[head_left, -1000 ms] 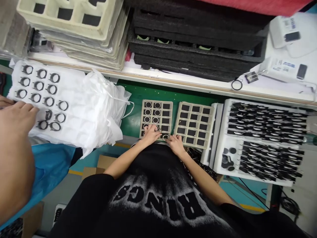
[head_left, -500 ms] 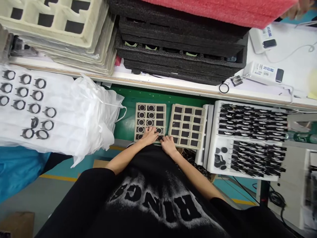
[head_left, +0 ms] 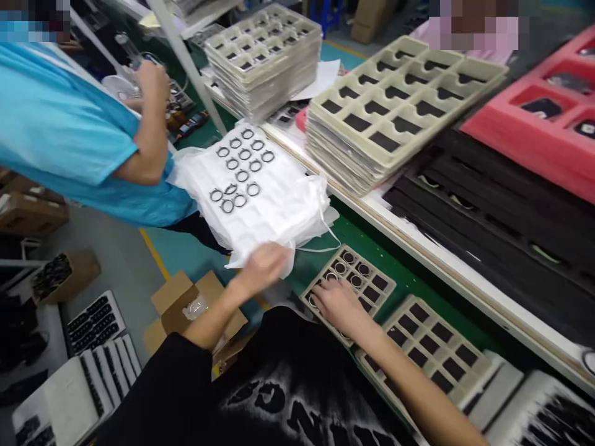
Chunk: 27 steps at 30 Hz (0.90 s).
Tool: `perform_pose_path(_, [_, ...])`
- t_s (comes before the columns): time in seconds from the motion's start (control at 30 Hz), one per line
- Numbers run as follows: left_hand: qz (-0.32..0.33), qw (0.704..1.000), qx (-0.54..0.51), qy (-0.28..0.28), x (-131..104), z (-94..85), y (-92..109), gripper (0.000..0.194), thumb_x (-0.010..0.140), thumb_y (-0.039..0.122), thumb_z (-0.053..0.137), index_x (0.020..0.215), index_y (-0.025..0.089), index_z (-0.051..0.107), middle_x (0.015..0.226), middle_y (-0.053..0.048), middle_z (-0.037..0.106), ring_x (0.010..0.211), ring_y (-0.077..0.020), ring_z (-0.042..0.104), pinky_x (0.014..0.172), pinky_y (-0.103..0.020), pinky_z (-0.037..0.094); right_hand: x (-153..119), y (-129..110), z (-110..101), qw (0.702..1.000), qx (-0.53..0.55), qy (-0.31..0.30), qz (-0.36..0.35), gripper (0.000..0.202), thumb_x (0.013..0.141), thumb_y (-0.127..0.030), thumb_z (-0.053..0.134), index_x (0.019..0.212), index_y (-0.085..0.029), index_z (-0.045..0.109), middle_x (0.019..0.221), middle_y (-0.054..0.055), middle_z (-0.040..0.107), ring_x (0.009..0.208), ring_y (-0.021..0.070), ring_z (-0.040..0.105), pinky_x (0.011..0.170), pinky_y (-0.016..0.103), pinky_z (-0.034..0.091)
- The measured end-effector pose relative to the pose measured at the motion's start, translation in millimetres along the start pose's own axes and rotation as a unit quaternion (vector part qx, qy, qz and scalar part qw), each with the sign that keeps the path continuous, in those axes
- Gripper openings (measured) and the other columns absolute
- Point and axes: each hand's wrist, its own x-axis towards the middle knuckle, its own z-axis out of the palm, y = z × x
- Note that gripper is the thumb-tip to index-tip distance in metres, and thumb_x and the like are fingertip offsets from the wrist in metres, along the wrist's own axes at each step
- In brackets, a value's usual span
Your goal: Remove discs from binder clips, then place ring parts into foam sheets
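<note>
My left hand is raised over the near corner of the white plastic-covered stack; it is smeared by motion, and whether it holds anything cannot be seen. Several dark rings lie on the far part of that stack. My right hand rests over the left side of a beige compartment tray, with its fingertips down among round parts in the tray. What those fingers hold, if anything, is hidden. A second beige tray, with dark compartments, lies to the right, partly behind my right forearm.
A shelf edge runs diagonally past the trays, carrying stacked beige trays, black foam and red foam. A person in a blue shirt works at the left. An open cardboard box sits below my left forearm.
The view has swung left. My left hand has left the ring tray and moved over to the white stack. My right hand has shifted to the tray's left part.
</note>
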Motion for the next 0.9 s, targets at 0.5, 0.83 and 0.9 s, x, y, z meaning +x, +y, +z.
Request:
perform_pose_path(0.5, [-0.218, 0.956, 0.189, -0.057, 25, -95.9, -175, 0.012, 0.091, 0.032, 0.07, 0.101, 0.027, 0.076, 0.116, -0.009, 0.059, 0.115, -0.0304, 0.046, 0.096, -0.047, 0.032, 304, -80, -65, 0.998, 0.043, 0.046, -0.022, 0.03, 0.102, -0.034, 0.056, 0.113, -0.017, 0.077, 0.129, 0.017, 0.063, 0.125, 0.0316, 0.049, 0.104, 0.045, 0.032])
perform_pose_path(0.83, [-0.215, 0.956, 0.186, 0.066, 27, -104.5, -169, 0.021, 0.104, 0.033, 0.049, 0.105, 0.022, 0.067, 0.115, -0.009, 0.071, 0.113, -0.0273, 0.054, 0.093, -0.045, 0.028, 309, -51, -88, 0.984, 0.101, 0.112, 0.099, 0.031, 0.103, -0.034, 0.049, 0.113, -0.024, 0.077, 0.123, 0.012, 0.067, 0.116, 0.0273, 0.055, 0.096, 0.043, 0.031])
perform_pose_path(0.9, [-0.232, 0.945, 0.216, 0.076, 37, -99.5, -171, 0.022, 0.105, 0.031, 0.046, 0.107, 0.021, 0.066, 0.113, -0.011, 0.072, 0.114, -0.0297, 0.053, 0.095, -0.048, 0.027, 314, -54, -84, 0.987, 0.075, 0.091, 0.114, 0.03, 0.101, -0.028, 0.05, 0.109, -0.02, 0.077, 0.123, 0.015, 0.067, 0.118, 0.0292, 0.054, 0.098, 0.044, 0.031])
